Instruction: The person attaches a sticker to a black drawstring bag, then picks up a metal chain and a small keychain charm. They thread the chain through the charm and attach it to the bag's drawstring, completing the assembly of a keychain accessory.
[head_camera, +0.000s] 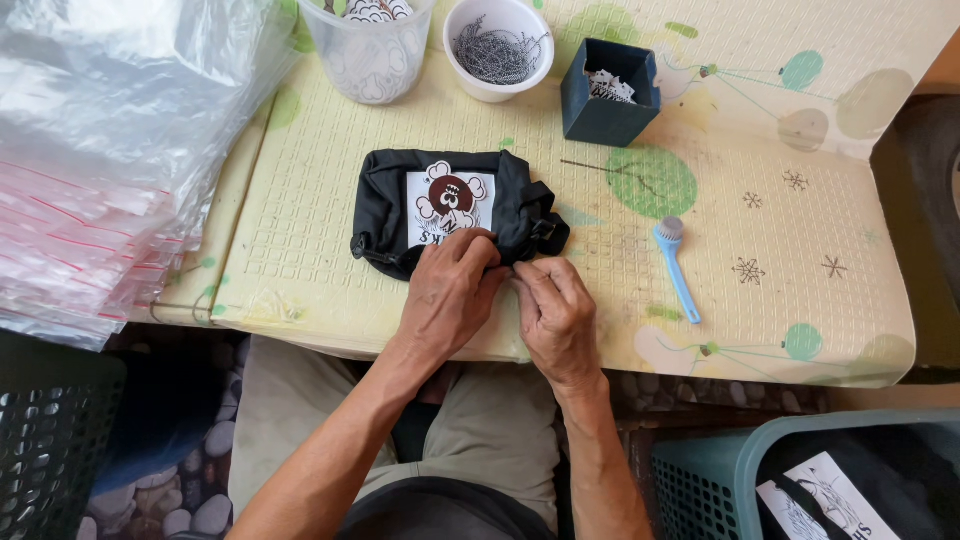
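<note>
The near edge of the black pouch and the lower part of its white card are hidden under the left hand and right hand, whose fingers curl over so that whatever they pinch cannot be seen. The clear cup at the top, the stack of plastic bags on the left and the teal basket at lower right are cut off by the picture's edge. The contents of the dark blue box are too small to tell.
</note>
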